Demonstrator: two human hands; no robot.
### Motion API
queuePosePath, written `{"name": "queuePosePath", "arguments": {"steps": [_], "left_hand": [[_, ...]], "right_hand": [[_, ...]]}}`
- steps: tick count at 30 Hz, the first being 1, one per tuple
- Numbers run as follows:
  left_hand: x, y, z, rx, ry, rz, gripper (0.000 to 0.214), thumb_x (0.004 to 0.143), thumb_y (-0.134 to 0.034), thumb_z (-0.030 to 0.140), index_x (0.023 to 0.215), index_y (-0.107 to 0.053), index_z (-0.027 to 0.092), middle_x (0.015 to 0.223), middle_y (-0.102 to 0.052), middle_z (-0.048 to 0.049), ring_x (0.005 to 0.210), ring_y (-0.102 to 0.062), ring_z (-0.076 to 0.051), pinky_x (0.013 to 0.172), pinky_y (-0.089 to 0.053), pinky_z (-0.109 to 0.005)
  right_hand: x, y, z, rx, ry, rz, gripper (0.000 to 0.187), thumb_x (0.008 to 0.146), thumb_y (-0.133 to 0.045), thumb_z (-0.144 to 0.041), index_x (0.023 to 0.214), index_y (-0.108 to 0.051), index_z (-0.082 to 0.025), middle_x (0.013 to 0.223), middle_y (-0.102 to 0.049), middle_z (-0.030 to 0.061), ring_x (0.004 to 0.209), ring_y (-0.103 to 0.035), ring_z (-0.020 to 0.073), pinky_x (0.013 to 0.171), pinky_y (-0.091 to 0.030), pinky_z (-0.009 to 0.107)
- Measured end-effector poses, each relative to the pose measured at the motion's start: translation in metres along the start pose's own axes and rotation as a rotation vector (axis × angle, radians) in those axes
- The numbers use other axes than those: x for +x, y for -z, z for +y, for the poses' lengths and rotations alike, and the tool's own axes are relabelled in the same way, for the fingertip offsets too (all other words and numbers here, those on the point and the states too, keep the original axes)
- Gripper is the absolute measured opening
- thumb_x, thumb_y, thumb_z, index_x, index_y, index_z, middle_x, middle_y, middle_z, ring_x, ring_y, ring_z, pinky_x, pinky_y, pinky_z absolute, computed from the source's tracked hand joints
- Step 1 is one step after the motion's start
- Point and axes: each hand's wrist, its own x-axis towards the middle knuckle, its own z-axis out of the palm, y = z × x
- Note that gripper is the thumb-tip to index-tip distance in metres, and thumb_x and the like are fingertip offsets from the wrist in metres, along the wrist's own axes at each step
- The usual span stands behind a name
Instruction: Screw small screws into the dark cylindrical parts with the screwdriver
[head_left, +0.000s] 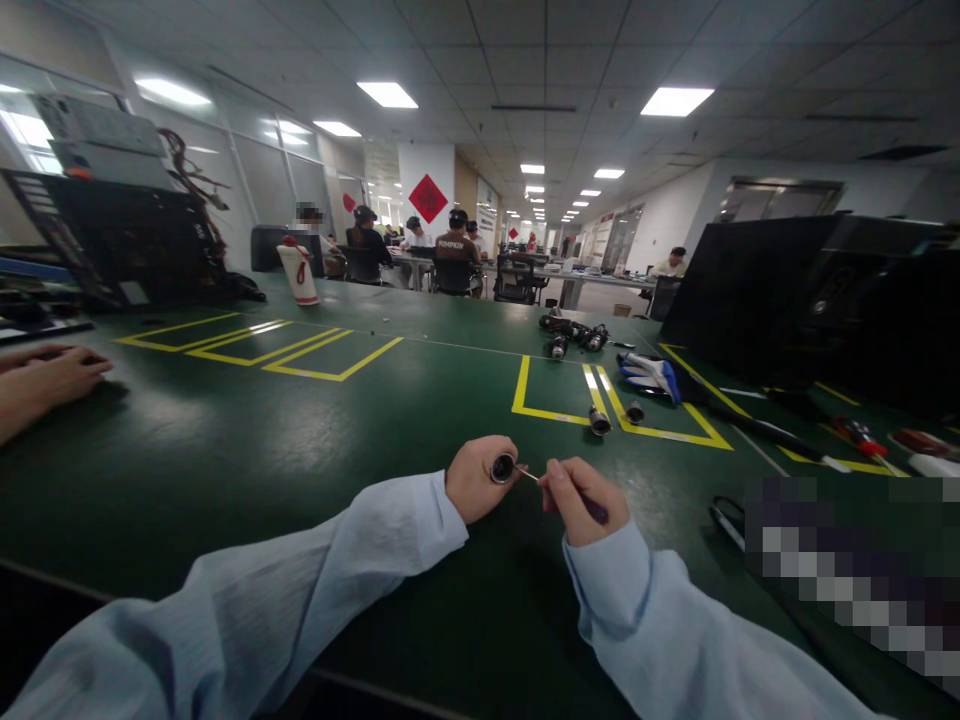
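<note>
My left hand [474, 480] is closed around a small round metal part [502, 467], whose dark hollow end faces me. My right hand [583, 500] grips a thin screwdriver [529, 476]. Its dark handle shows at the heel of the hand, and its slim shaft points left to the side of the metal part. Whether the tip touches the part or my left fingers is too small to tell. Both hands are just above the green table [322, 420]. Ahead of them lie a similar metal cylinder [598, 421] and a smaller metal piece [635, 411].
Another person's hand [56, 380] rests at the left. Dark metal assemblies [574, 332] and blue-white gloves [651, 377] lie beyond my hands. A red-handled screwdriver [861, 437] and a black monitor [795, 300] are on the right. A white bottle [298, 270] stands at the far edge.
</note>
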Motion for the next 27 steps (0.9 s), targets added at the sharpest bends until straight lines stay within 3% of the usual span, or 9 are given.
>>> {"name": "queuePosePath", "arguments": {"steps": [3,10,17,23,27], "left_hand": [[-0.0007,0.0,-0.0001,0.061,-0.068,-0.034,0.015,0.073,-0.051,0.023,0.06,-0.047,0.016,0.057,-0.048,0.0017,0.053,-0.044,-0.01,0.051,-0.034,-0.021],[-0.0008,-0.0003,-0.0002,0.11,-0.092,-0.037,0.011,0.072,-0.051,0.02,0.062,-0.047,0.016,0.059,-0.049,0.0013,0.055,-0.047,-0.01,0.053,-0.035,-0.021],[-0.0001,-0.0013,-0.0026,0.146,-0.072,-0.04,0.018,0.076,-0.048,0.027,0.061,-0.046,0.016,0.057,-0.046,0.0022,0.052,-0.044,-0.01,0.05,-0.033,-0.021],[0.0006,-0.0012,-0.0008,0.126,-0.055,-0.034,0.017,0.075,-0.049,0.026,0.06,-0.046,0.016,0.057,-0.047,0.0022,0.052,-0.044,-0.01,0.05,-0.033,-0.021],[0.0013,-0.0011,-0.0003,0.13,-0.058,-0.032,0.017,0.074,-0.049,0.026,0.06,-0.046,0.016,0.056,-0.047,0.0019,0.051,-0.044,-0.01,0.05,-0.033,-0.021]], "right_hand": [[-0.0024,-0.001,-0.0036,-0.143,0.087,-0.017,0.031,0.079,-0.046,-0.034,0.052,-0.053,-0.019,0.044,-0.047,-0.003,0.045,-0.044,0.0097,0.048,-0.034,0.024],[0.0045,0.0005,0.0041,0.008,-0.094,-0.028,0.035,0.078,-0.045,-0.041,0.053,-0.05,-0.017,0.039,-0.044,-0.0046,0.039,-0.039,0.008,0.041,-0.031,0.021],[-0.004,-0.0034,0.0001,-0.097,0.069,-0.078,0.035,0.08,-0.042,-0.038,0.053,-0.051,-0.017,0.043,-0.044,-0.004,0.042,-0.043,0.008,0.045,-0.033,0.021],[-0.0032,-0.0039,0.003,-0.055,0.008,-0.081,0.033,0.079,-0.043,-0.036,0.053,-0.051,-0.017,0.041,-0.044,-0.0043,0.039,-0.042,0.0077,0.043,-0.033,0.021],[-0.0017,-0.0072,0.0038,0.025,-0.021,-0.054,0.023,0.07,-0.055,-0.031,0.052,-0.048,-0.018,0.044,-0.043,-0.0052,0.041,-0.04,0.0072,0.043,-0.033,0.021]]}}
